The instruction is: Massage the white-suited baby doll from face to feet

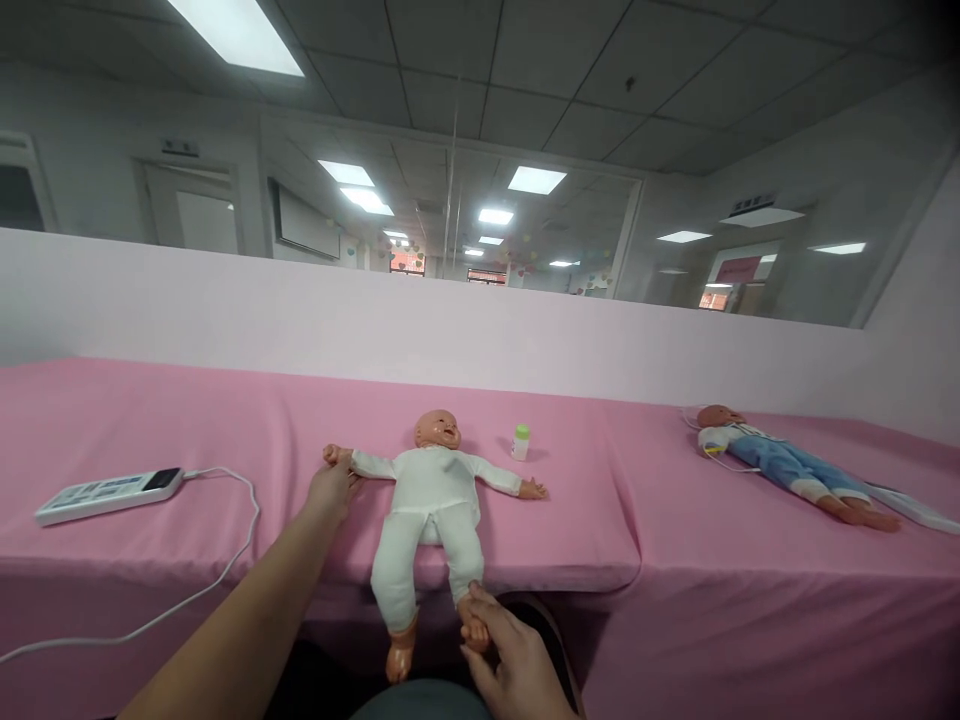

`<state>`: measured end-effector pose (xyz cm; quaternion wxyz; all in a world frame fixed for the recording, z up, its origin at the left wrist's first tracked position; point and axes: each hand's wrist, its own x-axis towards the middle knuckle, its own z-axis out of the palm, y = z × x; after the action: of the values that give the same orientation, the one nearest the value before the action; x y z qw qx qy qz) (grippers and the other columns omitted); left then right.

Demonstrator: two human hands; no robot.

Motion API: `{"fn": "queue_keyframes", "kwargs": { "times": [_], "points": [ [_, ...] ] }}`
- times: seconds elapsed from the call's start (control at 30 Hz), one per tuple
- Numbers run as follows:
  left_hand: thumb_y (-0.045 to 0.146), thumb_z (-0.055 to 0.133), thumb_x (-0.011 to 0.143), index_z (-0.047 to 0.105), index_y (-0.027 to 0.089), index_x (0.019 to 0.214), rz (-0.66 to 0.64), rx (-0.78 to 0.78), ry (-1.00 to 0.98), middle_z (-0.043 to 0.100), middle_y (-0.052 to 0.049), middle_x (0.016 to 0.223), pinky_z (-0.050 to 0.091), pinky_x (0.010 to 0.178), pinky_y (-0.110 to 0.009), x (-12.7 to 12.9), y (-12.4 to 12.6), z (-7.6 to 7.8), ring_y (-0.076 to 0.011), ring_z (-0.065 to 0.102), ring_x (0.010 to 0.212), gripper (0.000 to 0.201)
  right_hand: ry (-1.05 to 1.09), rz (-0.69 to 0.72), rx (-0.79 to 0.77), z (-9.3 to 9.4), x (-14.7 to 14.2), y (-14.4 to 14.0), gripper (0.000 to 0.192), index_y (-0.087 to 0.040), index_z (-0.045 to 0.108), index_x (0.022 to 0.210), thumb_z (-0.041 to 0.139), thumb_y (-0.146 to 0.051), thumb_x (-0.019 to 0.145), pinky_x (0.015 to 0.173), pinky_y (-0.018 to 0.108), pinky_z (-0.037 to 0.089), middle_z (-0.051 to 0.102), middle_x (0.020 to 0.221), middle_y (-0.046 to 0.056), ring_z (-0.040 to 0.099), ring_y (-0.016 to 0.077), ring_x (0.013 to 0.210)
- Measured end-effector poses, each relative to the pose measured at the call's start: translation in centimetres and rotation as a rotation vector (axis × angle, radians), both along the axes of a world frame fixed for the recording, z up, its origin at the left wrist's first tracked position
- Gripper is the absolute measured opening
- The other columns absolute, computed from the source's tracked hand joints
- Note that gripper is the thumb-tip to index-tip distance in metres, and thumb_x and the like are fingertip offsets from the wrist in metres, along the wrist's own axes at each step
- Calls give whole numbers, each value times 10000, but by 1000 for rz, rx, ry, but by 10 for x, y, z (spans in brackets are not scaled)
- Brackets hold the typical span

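A baby doll [435,485] in a white long-sleeved top and white trousers lies on its back on the pink cloth [555,530], its lower legs hanging over the front edge. My left hand [335,487] is closed around the doll's wrist at the left, where the arm stretches out sideways. Down at the front, my right hand [514,650] has its fingers round the doll's foot on the right side, with the thumb below. The other foot [401,652] hangs free. A small white bottle with a green cap [520,442] stands beside the doll's outstretched arm on the right.
A white handheld controller [112,495] lies at the left, its cable [244,540] trailing over the front edge. Far right lies a second doll [780,465] in blue trousers, with a thin tube or cord around it. Behind the surface rises a white wall [450,335] with windows above.
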<state>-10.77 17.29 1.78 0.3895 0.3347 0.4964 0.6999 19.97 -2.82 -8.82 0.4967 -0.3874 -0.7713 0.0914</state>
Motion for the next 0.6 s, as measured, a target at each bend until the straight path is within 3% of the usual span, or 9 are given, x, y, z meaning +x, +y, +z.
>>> {"fn": "queue_keyframes", "kwargs": {
  "times": [0.13, 0.27, 0.4, 0.5, 0.6],
  "points": [
    [453, 641, 946, 623, 186, 994, -40, 3, 117, 736, -91, 958, 588, 805, -342, 9, -2, 3, -246, 727, 932, 272, 26, -37, 29, 19, 0, -4, 533, -269, 677, 1312, 664, -97, 807, 1037, 348, 598, 713, 1371, 90, 713, 260, 1226],
    [536, 596, 943, 651, 190, 991, -1, 65, 587, 761, -90, 963, 533, 792, -344, 31, -13, 21, -283, 709, 949, 353, 18, -73, 41, 60, 0, -5, 507, -246, 661, 1335, 642, -116, 844, 1079, 391, 581, 699, 1389, 105, 695, 269, 1258],
    [431, 549, 976, 677, 220, 1062, -155, 126, 1100, 769, -90, 1042, 479, 808, -339, 68, -27, 34, -276, 705, 958, 261, 66, -99, 46, 95, -8, 18, 517, -236, 631, 1385, 633, -155, 874, 1108, 419, 563, 667, 1436, 104, 658, 272, 1311],
    [296, 541, 960, 675, 197, 1069, -240, 122, 1352, 757, -115, 1110, 457, 796, -339, 89, -32, 30, -277, 694, 999, 199, 76, -110, 19, 103, -17, 49, 522, -232, 633, 1381, 636, -155, 866, 1108, 446, 561, 652, 1458, 97, 657, 281, 1312],
    [247, 487, 974, 676, 181, 1051, -246, 62, 1481, 752, -139, 1106, 451, 781, -354, 98, -31, 26, -286, 697, 1003, 215, 73, -130, -14, 100, -24, 75, 515, -216, 638, 1372, 636, -140, 863, 1115, 489, 549, 659, 1448, 105, 662, 297, 1303]
  ]
}}
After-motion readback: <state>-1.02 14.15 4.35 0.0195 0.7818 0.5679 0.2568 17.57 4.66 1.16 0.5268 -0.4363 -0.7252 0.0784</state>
